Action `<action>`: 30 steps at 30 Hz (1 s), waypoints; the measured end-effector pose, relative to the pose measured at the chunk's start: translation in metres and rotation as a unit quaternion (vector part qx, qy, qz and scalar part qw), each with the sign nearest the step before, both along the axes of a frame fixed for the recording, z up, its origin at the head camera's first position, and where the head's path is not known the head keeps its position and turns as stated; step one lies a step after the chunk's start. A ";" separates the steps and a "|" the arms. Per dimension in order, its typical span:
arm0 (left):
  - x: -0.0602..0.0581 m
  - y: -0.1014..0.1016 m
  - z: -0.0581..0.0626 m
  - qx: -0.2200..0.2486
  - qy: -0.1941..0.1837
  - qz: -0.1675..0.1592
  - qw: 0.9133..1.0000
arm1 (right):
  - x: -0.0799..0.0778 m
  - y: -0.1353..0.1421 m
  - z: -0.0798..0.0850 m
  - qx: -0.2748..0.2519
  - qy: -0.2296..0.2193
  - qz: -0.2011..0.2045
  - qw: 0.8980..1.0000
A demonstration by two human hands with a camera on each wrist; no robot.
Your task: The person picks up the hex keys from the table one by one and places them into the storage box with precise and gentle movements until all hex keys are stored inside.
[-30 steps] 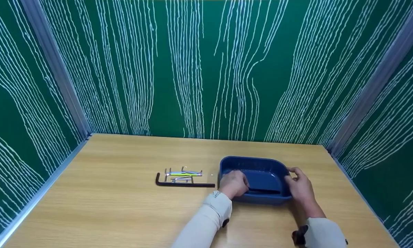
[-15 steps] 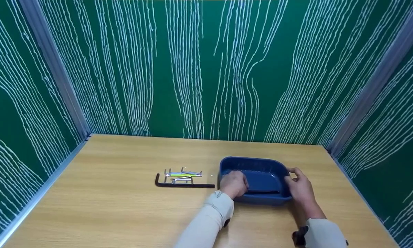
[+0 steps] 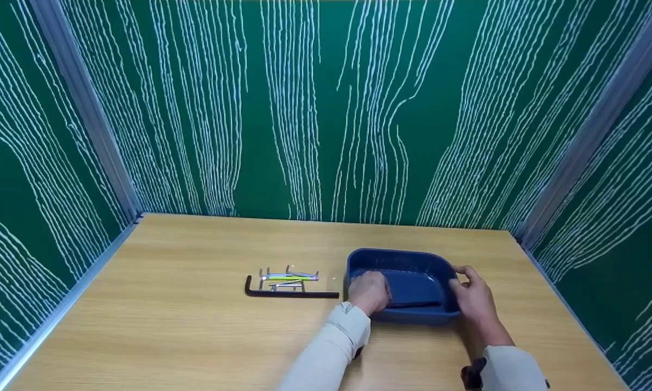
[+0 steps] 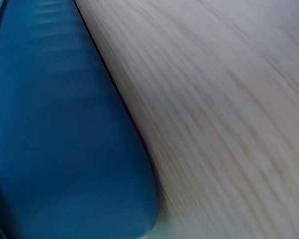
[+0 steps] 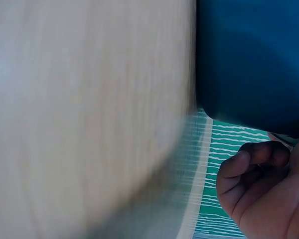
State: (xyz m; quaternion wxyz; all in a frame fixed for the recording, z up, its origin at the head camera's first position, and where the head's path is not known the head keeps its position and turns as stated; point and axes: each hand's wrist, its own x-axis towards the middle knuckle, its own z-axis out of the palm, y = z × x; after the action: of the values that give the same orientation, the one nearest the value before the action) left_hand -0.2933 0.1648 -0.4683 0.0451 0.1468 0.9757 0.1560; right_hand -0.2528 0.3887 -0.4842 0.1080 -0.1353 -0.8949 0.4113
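Desk (image 3: 195, 336): pale wood, straight fine grain. Blue bin (image 3: 418, 317) — smooth, looked like plastic, rounded corners, shallow walls — sat nearer the desk's right edge than its left, set in from the far edge. Inside, a thin dark bar (image 3: 416, 304) lay along the near wall, its left end meeting the left hand (image 3: 370, 290).

Left hand was in the bin's left end, fingers curled. Couldn't tell whether it had the bar pinched; the knuckles hid it. Right hand (image 3: 475, 296) gripped the bin's right wall at the rim.

Out on the desk, left of the bin: black L-shaped bar (image 3: 293, 295), matte-looking, long leg roughly parallel to the far edge, tip just beside the bin's left wall. Just behind it, toward the far edge — shiny slim metal pieces (image 3: 286, 282), some bent into an L, plus a yellow-green one (image 3: 304, 279).

Green panels (image 3: 261, 136) with wavy white lines rose behind the far edge.
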 end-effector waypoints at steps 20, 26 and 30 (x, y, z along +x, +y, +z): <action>0.002 -0.009 -0.002 0.235 0.037 -0.099 0.966 | 0.000 0.001 0.005 0.009 -0.013 0.007 1.000; 0.003 -0.016 -0.001 0.300 0.045 -0.131 0.944 | -0.001 -0.001 0.006 0.043 -0.019 0.005 0.999; 0.003 -0.023 0.005 0.367 0.028 -0.141 0.919 | -0.002 -0.003 0.008 0.054 -0.027 0.003 0.998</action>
State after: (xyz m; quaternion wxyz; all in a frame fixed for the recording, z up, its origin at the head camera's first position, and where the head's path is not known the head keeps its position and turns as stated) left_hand -0.2901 0.1416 -0.4634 -0.0178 0.2935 0.8200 0.4912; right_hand -0.2550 0.3859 -0.4760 0.0897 -0.1379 -0.9187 0.3590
